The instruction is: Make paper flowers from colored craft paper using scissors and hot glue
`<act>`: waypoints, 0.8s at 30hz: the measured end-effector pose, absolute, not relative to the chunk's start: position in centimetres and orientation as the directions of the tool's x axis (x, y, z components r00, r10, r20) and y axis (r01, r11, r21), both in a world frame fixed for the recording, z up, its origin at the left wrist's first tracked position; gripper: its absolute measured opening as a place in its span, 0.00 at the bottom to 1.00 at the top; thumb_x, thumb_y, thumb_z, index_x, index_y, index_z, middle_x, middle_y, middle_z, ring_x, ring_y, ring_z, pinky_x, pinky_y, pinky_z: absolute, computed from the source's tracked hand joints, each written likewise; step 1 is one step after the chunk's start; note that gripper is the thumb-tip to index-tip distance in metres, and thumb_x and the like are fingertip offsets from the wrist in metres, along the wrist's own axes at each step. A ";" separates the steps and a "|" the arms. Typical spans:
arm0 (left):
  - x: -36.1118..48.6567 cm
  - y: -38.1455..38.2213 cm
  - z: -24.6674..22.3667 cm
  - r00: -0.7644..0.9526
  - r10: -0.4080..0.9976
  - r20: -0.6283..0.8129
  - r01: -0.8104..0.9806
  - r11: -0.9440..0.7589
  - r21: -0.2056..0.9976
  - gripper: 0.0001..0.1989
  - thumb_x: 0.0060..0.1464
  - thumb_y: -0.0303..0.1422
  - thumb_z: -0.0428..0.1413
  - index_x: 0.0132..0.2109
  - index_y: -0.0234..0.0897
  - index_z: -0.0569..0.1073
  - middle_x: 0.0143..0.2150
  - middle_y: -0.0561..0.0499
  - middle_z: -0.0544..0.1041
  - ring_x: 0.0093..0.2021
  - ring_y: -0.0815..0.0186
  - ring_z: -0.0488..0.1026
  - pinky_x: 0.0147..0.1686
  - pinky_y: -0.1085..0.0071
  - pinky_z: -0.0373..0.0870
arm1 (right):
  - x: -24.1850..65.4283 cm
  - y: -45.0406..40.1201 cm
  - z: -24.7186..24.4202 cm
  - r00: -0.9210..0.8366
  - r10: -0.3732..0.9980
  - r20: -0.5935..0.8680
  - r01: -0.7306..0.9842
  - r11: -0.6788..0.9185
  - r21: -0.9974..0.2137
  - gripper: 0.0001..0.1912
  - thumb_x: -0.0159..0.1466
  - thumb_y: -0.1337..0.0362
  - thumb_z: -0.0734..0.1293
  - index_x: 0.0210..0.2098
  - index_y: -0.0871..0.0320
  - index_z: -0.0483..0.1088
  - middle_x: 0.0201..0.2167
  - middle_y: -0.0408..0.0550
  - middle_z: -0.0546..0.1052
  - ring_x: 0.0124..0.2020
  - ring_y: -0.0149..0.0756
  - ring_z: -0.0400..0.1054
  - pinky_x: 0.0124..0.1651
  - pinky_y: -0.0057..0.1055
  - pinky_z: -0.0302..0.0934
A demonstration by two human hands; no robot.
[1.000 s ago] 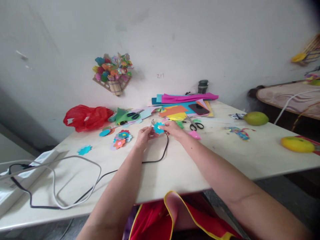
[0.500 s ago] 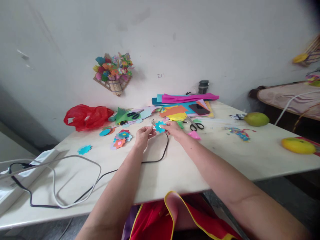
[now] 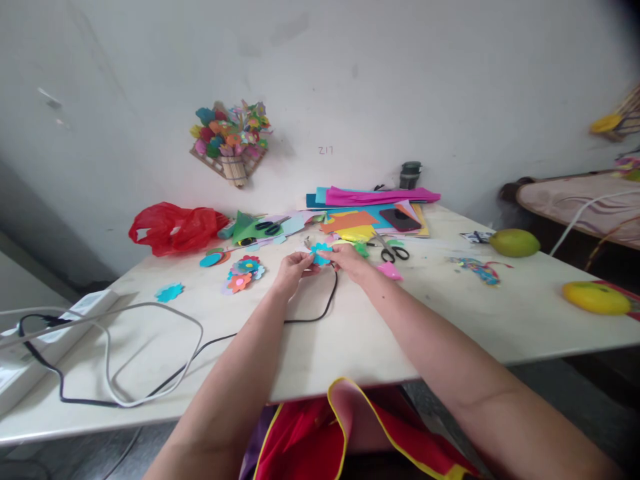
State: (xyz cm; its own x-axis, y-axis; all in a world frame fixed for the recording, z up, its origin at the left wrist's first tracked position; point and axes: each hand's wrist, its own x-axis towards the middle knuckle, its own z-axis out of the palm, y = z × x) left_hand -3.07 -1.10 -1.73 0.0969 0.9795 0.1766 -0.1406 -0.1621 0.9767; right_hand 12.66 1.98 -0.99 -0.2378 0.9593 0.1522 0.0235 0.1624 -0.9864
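Above the middle of the table, a blue paper flower (image 3: 321, 253) is pinched between my two hands. My left hand (image 3: 295, 270) has its thumb and fingers closed on the flower's left edge. From the other side, my right hand (image 3: 350, 259) grips it with bent fingers, which hide part of the petals. A black cable (image 3: 330, 300) runs up to just beneath the hands. Left of them lies a pile of layered paper flowers (image 3: 243, 275), and farther left a loose blue flower cutout (image 3: 170, 292).
Black-handled scissors (image 3: 393, 251) and a pink paper piece (image 3: 389, 270) lie right of my hands. Behind are colored sheets (image 3: 350, 220), a phone (image 3: 400, 219) and a red plastic bag (image 3: 175, 229). Two mangoes (image 3: 515, 243) sit at right; a power strip (image 3: 75, 327) and white cable occupy the left.
My left hand has moved right onto the blue flower's edge. The flower's yellow center, visible before, no longer shows. The camera view has shifted slightly.
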 end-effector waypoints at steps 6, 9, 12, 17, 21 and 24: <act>-3.3 -0.9 -2.2 0.148 0.973 0.177 -0.129 -0.159 0.979 0.19 0.39 0.44 0.63 0.29 0.32 0.70 0.24 0.49 0.75 0.26 0.67 0.72 0.33 0.68 0.70 | 12.7 2.8 -1.9 -0.232 0.948 0.216 0.062 0.236 -0.970 0.18 0.44 0.52 0.71 0.19 0.60 0.65 0.15 0.38 0.63 0.17 0.24 0.53 0.19 0.25 0.47; -3.3 -0.9 -2.2 0.161 0.971 0.176 -0.128 -0.156 0.979 0.18 0.40 0.44 0.62 0.29 0.32 0.70 0.25 0.49 0.75 0.27 0.67 0.72 0.33 0.68 0.70 | 12.7 3.0 -2.1 -0.223 0.947 0.230 0.083 0.253 -0.964 0.18 0.44 0.52 0.71 0.18 0.60 0.64 0.14 0.37 0.62 0.17 0.24 0.51 0.19 0.25 0.46; -3.3 -0.9 -2.2 0.161 0.971 0.179 -0.123 -0.160 0.979 0.18 0.40 0.44 0.62 0.29 0.32 0.70 0.25 0.49 0.75 0.27 0.67 0.72 0.33 0.69 0.69 | 12.6 2.8 -1.9 -0.214 0.948 0.235 0.099 0.260 -0.961 0.18 0.43 0.52 0.71 0.18 0.60 0.65 0.15 0.38 0.62 0.17 0.24 0.52 0.19 0.25 0.47; -3.3 -0.7 -2.2 0.120 0.975 0.185 -0.135 -0.169 0.976 0.19 0.39 0.44 0.63 0.29 0.32 0.69 0.24 0.50 0.75 0.26 0.68 0.72 0.33 0.69 0.70 | 12.9 1.7 -0.6 -0.254 0.955 0.155 0.048 0.172 -0.984 0.21 0.46 0.47 0.69 0.20 0.61 0.66 0.18 0.42 0.67 0.19 0.26 0.57 0.18 0.24 0.48; -3.4 -0.6 -2.2 0.122 0.975 0.184 -0.130 -0.168 0.977 0.19 0.39 0.44 0.63 0.29 0.33 0.69 0.24 0.50 0.74 0.26 0.68 0.72 0.33 0.69 0.70 | 13.2 1.3 0.0 -0.262 0.955 0.142 0.018 0.152 -0.988 0.23 0.49 0.44 0.66 0.22 0.61 0.67 0.19 0.44 0.68 0.21 0.27 0.60 0.18 0.22 0.47; -3.4 -0.7 -2.2 0.144 0.973 0.178 -0.120 -0.161 0.980 0.19 0.39 0.45 0.63 0.29 0.33 0.69 0.24 0.50 0.75 0.26 0.68 0.72 0.33 0.69 0.70 | 13.1 1.6 -0.4 -0.255 0.953 0.166 0.038 0.181 -0.983 0.21 0.46 0.47 0.69 0.19 0.60 0.65 0.15 0.40 0.64 0.18 0.25 0.54 0.18 0.23 0.46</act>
